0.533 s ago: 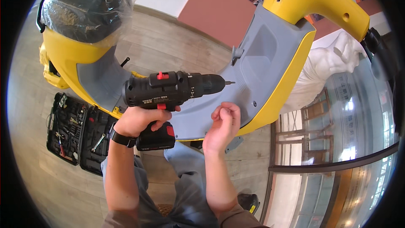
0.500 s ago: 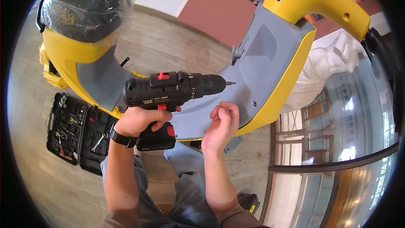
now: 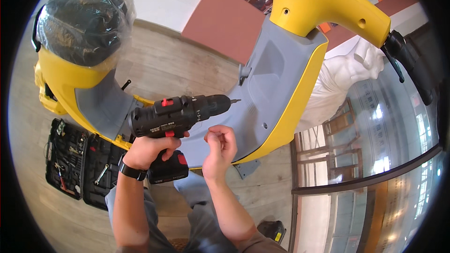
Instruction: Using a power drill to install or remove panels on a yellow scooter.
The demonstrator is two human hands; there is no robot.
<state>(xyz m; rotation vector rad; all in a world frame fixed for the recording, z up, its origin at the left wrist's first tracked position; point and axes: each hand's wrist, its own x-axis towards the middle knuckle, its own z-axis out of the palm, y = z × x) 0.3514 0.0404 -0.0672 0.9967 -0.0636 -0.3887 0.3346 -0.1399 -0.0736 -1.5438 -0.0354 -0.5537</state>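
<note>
My left hand (image 3: 152, 152) grips a black cordless drill (image 3: 157, 118) by its handle, fingers wrapped around it. The drill lies level above the scooter's grey footboard, its bit (image 3: 236, 100) pointing right and touching nothing. Just below the drill's chuck, my right hand (image 3: 219, 153) is raised with its fingers curled in toward the thumb. Whatever it may be pinching is too small or hidden to name. Both hands are over the near side of a yellow and grey scooter (image 3: 276, 86). A small grey hook (image 3: 243, 73) stands out from its front panel.
Clear plastic wraps the scooter's black seat (image 3: 86, 23) at the upper left. An open black toolbox (image 3: 77, 159) with a wrench (image 3: 101, 174) lies on the floor at left. A white statue (image 3: 342, 79) and a glass partition (image 3: 393, 126) stand at right. A black object (image 3: 272, 229) sits near my leg.
My view has shifted, so the scooter sits further left and the toolbox lower. The drill tilts slightly upward at its tip. My right hand has drawn nearer the drill, fingers still curled.
</note>
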